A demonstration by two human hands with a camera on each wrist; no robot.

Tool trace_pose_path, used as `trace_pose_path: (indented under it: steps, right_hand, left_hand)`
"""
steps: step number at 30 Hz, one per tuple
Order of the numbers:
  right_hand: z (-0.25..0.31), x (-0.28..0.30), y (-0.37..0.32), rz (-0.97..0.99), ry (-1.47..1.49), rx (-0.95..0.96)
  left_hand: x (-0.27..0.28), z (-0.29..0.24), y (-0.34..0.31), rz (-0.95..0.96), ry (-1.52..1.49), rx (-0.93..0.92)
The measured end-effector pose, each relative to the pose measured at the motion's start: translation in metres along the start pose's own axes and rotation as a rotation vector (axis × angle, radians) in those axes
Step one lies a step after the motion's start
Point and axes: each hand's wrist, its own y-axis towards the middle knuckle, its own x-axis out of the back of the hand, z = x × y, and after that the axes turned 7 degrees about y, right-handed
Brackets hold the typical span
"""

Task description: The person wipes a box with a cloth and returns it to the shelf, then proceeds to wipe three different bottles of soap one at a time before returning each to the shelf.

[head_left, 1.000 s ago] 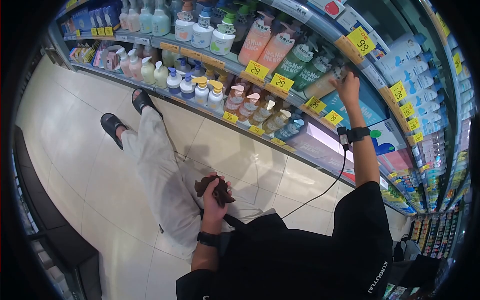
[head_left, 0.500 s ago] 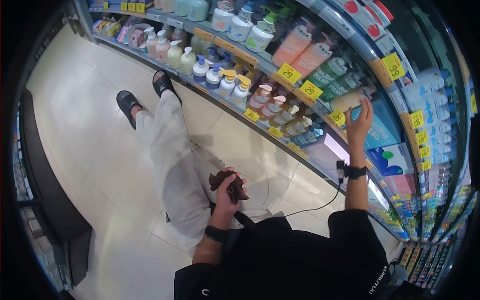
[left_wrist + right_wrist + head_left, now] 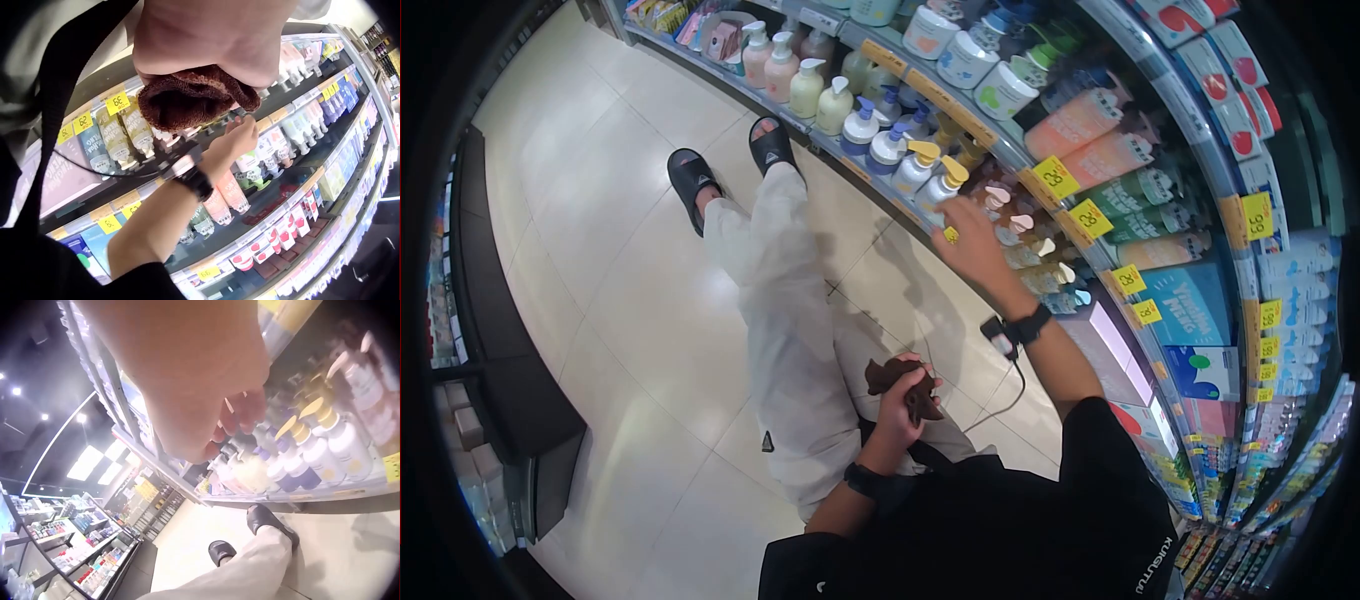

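My left hand [image 3: 897, 412] grips a crumpled dark brown cloth [image 3: 884, 377] above my lap; its ribbed, folded edge shows below the palm in the left wrist view. Out over the lower shelf, my right hand [image 3: 978, 252] has loosely bent fingers with nothing seen in them. Nearest to it stand white pump bottles with yellow tops [image 3: 340, 447], and its fingertips overlap one of them in the head view. Beside these are white bottles with purple pumps [image 3: 861, 126] on one side and bottles with pink pumps [image 3: 365, 390] on the other.
Orange and green bottles [image 3: 1075, 125] fill the shelf above, behind yellow price tags [image 3: 1056, 177]. Cream and pink pump bottles [image 3: 805, 90] line the far end of the lower shelf. A dark display unit [image 3: 510, 400] stands across the tiled floor [image 3: 640, 300]. A cable [image 3: 1010, 400] hangs from my right wrist.
My right hand has left the peach-coloured bottle on the upper shelf and moved left and down to the yellow-topped bottles. The left hand keeps its grip on the cloth. The head view has shifted.
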Motion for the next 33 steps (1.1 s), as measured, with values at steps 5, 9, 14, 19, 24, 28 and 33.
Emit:
trace_pose_path:
  steps: [5,9,14,19,24,28,33]
  right_hand:
    - [-0.073,-0.058,0.122,0.140,-0.216,0.026]
    - [-0.103,-0.082,0.176,0.266,-0.486,-0.130]
    - [-0.111,-0.101,0.205,0.527,-0.645,-0.375]
    - [-0.103,-0.102,0.207,0.550,-0.729,-0.229]
    - [-0.077,-0.085,0.182,0.391,-0.851,0.193]
    - [0.002,-0.033,0.132,0.232,-0.898,0.439]
    - [0.115,0.070,0.051,0.239,-0.667,0.615]
  left_hand:
    - [0.001,-0.008,0.004,-0.004,0.057,0.026]
    - [-0.003,-0.017,0.004,-0.011,0.063,0.021]
    - [0.005,-0.018,0.013,0.010,-0.047,0.044]
    - [0.002,-0.024,0.014,-0.008,-0.022,0.052]
    - [-0.005,-0.029,0.009,-0.007,0.033,0.006]
    - [-0.001,-0.020,0.008,0.003,0.023,-0.012]
    - [0.008,-0.013,-0.001,0.243,-0.181,-0.150]
